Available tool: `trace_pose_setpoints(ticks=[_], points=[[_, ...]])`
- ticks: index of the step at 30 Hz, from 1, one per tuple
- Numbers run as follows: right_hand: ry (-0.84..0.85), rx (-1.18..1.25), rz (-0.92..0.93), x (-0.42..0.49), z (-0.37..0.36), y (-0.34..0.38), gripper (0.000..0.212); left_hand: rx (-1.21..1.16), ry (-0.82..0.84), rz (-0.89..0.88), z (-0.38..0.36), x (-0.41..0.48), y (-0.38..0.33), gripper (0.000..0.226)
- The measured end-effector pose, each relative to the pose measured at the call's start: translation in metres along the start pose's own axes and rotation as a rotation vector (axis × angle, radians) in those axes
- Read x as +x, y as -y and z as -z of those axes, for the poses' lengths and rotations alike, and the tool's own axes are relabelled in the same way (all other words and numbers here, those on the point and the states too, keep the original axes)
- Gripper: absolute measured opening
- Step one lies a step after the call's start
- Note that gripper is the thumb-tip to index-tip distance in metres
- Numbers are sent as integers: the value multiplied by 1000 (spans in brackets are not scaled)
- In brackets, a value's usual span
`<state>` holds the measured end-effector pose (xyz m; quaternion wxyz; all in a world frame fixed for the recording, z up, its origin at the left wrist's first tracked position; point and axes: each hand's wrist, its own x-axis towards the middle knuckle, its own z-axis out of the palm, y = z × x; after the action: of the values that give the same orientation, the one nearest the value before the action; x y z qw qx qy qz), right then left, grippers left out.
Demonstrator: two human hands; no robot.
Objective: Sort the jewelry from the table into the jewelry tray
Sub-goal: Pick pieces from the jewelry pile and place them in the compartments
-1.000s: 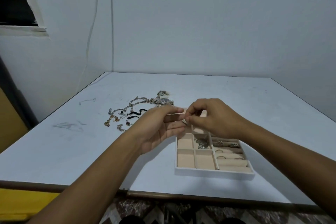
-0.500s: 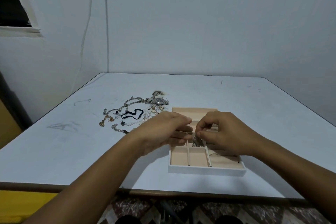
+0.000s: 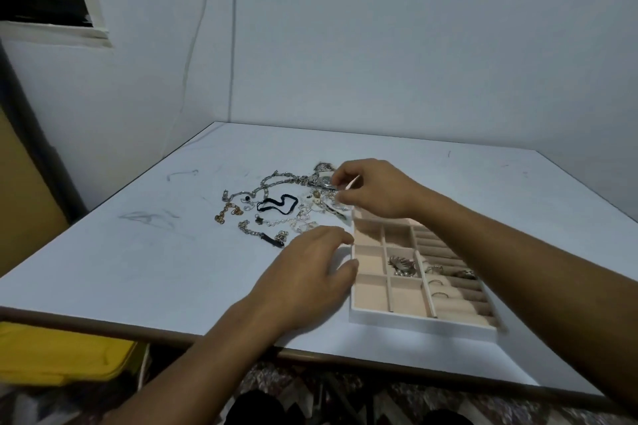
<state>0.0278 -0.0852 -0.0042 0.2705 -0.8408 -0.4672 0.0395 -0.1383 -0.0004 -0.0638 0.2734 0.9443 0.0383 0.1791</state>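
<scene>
With the right hand (image 3: 373,191) just above the centre of the frame, fingers curled down over the right end of the jewelry pile (image 3: 276,210), close beside the silver watch (image 3: 326,181); impossible to tell whether pinching a piece or not, too small and blurred. With the left hand (image 3: 310,272) lower, mid-frame, relaxed and holding nothing, low over the bench (image 3: 138,269), thumb at or against the left wall of the jewelry tray (image 3: 421,321), contact not certain. Judged to be the pick of the next piece. Best to single out one loose item at the edge of the tangle rather than dig into the middle. Pinch by a clasp or a link, lift slowly, and watch for neighbouring chains riding up with it. On any snag, pin the rest of the pile down with the left hand; otherwise leave it steadying the tray against sliding. Then match to a compartment: rings (image 3: 438,293) seated in the rolled slots on the tray's right side, a silver piece (image 3: 402,266) in a middle square cell, bare cells to the left of that. Coil long chains into one of those, never draped over a divider. Leave the black cord (image 3: 278,203) and the gold-coloured chain (image 3: 228,212), left of centre and well apart from the tray, for later picks.
</scene>
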Motion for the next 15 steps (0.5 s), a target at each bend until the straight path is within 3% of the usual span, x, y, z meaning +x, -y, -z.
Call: trace_pose_setpoints(ticks=[4, 10, 15], points=[[117, -96, 25, 39, -27, 23, 33, 84, -34, -21, 7, -4, 15, 40], [233, -242, 3, 71, -58, 44, 39, 144, -96, 0, 27, -10, 41, 29], [218, -252, -35, 82, -70, 43, 22, 169, -110, 81, 45, -5, 63, 29]])
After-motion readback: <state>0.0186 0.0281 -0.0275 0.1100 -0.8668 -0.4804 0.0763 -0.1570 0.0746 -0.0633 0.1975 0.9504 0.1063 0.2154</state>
